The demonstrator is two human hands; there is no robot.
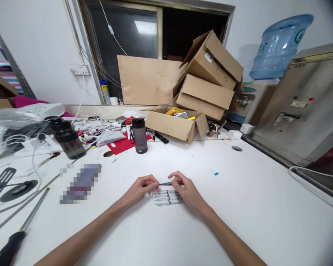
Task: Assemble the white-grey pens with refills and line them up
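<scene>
My left hand [140, 189] and my right hand [186, 189] meet over the middle of the white table [238, 207]. Between their fingertips they pinch a thin dark pen [165, 183], held level just above the surface. Right beneath it lies a row of several clear-barrelled pens [167, 197], side by side and touching, partly covered by both hands. Both hands have their fingers curled in a pinch.
A grey bottle [139, 135] and a dark bottle [67, 137] stand behind the hands. An open cardboard box [175, 125] and stacked boxes [208, 77] sit at the back. A screwdriver [15, 232] and metal rods lie at the left. A water dispenser [277, 48] stands right.
</scene>
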